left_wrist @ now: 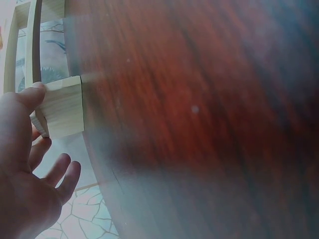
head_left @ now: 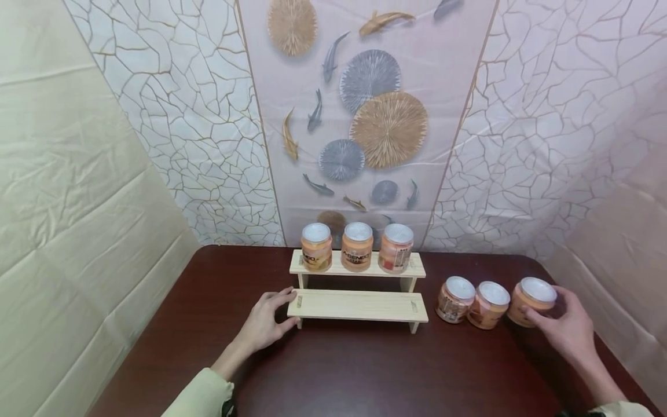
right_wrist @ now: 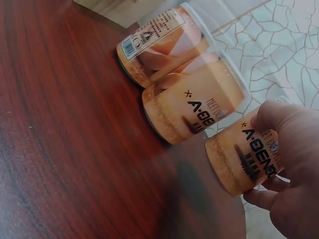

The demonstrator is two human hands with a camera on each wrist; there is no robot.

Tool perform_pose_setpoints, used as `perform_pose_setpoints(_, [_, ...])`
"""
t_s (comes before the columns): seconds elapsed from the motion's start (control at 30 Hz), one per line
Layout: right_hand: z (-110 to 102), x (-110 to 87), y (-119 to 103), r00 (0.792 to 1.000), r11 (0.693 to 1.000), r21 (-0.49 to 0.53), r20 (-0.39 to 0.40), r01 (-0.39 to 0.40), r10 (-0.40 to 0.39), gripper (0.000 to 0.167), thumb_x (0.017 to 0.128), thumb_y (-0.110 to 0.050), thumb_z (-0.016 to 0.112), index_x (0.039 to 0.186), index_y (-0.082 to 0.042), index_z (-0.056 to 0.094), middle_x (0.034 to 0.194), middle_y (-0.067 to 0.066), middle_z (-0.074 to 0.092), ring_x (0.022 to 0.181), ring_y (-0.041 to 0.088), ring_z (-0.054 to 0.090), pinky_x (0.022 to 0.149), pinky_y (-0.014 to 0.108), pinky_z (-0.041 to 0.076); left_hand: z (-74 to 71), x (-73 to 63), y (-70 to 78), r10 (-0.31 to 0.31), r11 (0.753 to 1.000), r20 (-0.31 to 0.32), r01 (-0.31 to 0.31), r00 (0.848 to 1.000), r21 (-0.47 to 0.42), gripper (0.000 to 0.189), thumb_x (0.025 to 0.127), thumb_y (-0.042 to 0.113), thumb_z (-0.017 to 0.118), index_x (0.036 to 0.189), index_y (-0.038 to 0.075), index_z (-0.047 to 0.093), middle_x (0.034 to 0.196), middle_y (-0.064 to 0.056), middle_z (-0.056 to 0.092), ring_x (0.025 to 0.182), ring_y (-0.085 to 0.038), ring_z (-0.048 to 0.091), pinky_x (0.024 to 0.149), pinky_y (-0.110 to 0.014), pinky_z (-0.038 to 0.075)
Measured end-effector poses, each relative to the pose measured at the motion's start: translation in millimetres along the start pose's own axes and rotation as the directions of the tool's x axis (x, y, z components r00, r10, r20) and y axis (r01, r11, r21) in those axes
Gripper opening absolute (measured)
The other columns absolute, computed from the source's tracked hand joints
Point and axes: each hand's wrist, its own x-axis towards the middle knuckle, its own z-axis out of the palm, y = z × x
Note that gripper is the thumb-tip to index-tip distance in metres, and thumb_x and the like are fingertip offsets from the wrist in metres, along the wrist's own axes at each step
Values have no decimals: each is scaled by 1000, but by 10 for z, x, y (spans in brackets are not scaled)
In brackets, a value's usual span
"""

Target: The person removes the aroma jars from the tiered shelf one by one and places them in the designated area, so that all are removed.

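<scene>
My left hand (head_left: 263, 324) grips the left end of the lower tier of a pale wooden two-tier stand (head_left: 359, 304). In the left wrist view the thumb lies on the front edge of the board (left_wrist: 36, 47), above its end leg (left_wrist: 64, 107). My right hand (head_left: 568, 324) holds an orange jar with a white lid (head_left: 532, 298) between thumb and fingers. Its "A-BENDO" label (right_wrist: 254, 154) shows in the right wrist view. Left of it stand two similar jars, a middle one (head_left: 488, 307) and an outer one (head_left: 455, 300), side by side. Whether the held jar touches the table cannot be told.
Three similar jars, left (head_left: 316, 249), middle (head_left: 356, 248) and right (head_left: 396, 250), stand in a row on the stand's upper tier. Beneath everything is a dark reddish-brown table (head_left: 359, 376). Patterned cloth (head_left: 208, 116) hangs behind it, with plain cloth (head_left: 68, 260) at the left.
</scene>
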Motion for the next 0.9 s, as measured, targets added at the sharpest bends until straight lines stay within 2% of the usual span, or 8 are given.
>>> perform_pose_setpoints(0.33, [52, -19, 60, 1000, 999, -31, 9, 11, -10, 71, 79, -12, 84, 132, 13, 46, 119, 38, 55, 87, -22, 31, 72, 5, 31, -18, 11, 1, -15, 1000, -1, 15, 1000, -26, 56, 79, 18, 86, 129, 3, 67, 136, -13, 61, 113, -38, 57, 89, -57, 48])
perform_pose_setpoints(0.4, [60, -26, 76, 1000, 999, -47, 12, 4, -3, 71, 79, -12, 84, 133, 13, 45, 120, 39, 55, 90, -9, 46, 74, 7, 30, -9, 6, -4, -17, 1000, -1, 17, 1000, -24, 56, 79, 18, 86, 129, 3, 67, 136, -13, 61, 113, -37, 57, 89, -57, 48])
perform_pose_setpoints(0.47, [68, -36, 81, 1000, 998, -63, 16, -3, 4, 71, 80, -13, 83, 134, 13, 44, 121, 40, 54, 98, 14, 56, 76, 9, 29, -2, 3, -6, -18, 1000, -1, 18, 1000, -25, 56, 79, 18, 86, 129, 3, 67, 137, -13, 60, 113, -38, 57, 89, -57, 48])
perform_pose_setpoints(0.57, [84, -50, 83, 1000, 997, -82, 21, -5, 6, 71, 80, -12, 82, 134, 13, 44, 122, 40, 52, 105, 49, 51, 78, 12, 29, 0, -5, 1, -21, 999, -1, 21, 1000, -25, 56, 79, 18, 86, 129, 3, 67, 137, -12, 61, 113, -38, 57, 88, -57, 49])
perform_pose_setpoints(0.6, [89, -57, 83, 1000, 996, -86, 21, -3, 5, 71, 80, -12, 82, 134, 13, 44, 122, 40, 52, 106, 49, 51, 78, 13, 29, 1, -7, 3, -23, 999, 2, 23, 1000, -24, 55, 79, 18, 86, 129, 3, 67, 137, -12, 60, 113, -38, 57, 88, -57, 49])
perform_pose_setpoints(0.7, [103, -76, 96, 1000, 996, -91, 18, -4, 5, 71, 78, -12, 84, 133, 11, 46, 120, 39, 55, 96, 19, 58, 75, 11, 30, 1, -13, 8, -29, 999, 11, 29, 1000, -27, 56, 80, 18, 85, 130, 4, 67, 137, -12, 60, 114, -38, 56, 89, -57, 48])
perform_pose_setpoints(0.8, [119, -90, 116, 1000, 996, -84, 15, -1, 3, 71, 76, -11, 85, 132, 11, 47, 118, 38, 56, 86, -14, 42, 71, 10, 32, 1, -13, 10, -25, 999, 12, 25, 1000, -27, 56, 80, 18, 85, 130, 4, 67, 137, -12, 60, 114, -38, 56, 88, -57, 48])
perform_pose_setpoints(0.9, [138, -104, 133, 1000, 997, -72, 15, -2, 3, 70, 75, -9, 86, 131, 10, 48, 116, 39, 57, 84, -25, 29, 70, 8, 32, 1, -10, 7, -17, 1000, 7, 17, 1000, -26, 56, 80, 18, 85, 130, 3, 67, 137, -13, 60, 113, -38, 57, 88, -57, 49])
